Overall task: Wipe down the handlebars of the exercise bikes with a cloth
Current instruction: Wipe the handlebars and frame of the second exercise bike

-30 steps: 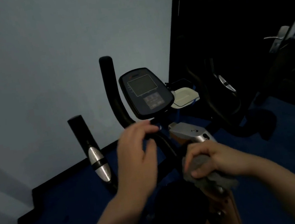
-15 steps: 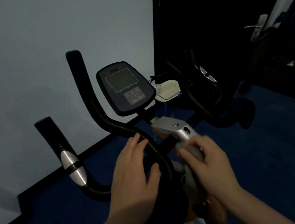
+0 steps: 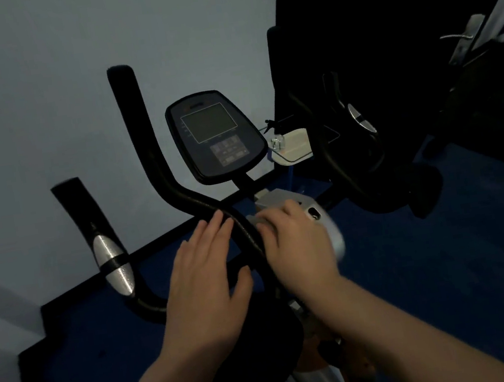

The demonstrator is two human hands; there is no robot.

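Note:
The exercise bike's black left handlebar (image 3: 155,159) rises in a curve in front of me, and a lower grip with a silver sensor pad (image 3: 112,259) stands at the left. My left hand (image 3: 205,284) lies flat with straight fingers over the point where the bars cross. To the right of that bar, my right hand (image 3: 301,248) presses a grey cloth (image 3: 255,221) against it; most of the cloth is hidden under the fingers. The right handlebar (image 3: 329,154) stands in shadow. The console (image 3: 214,138) sits between the bars.
A silver stem housing (image 3: 277,198) sits just beyond my right hand. A small white shelf with a glass (image 3: 295,149) is behind the console. A pale wall is at the left, blue floor (image 3: 448,260) lies below, and a dark door with a metal handle (image 3: 462,38) is at the right.
My right hand has carried the cloth from the stem below up and forward against the left bar. My left hand has flattened over the bar crossing.

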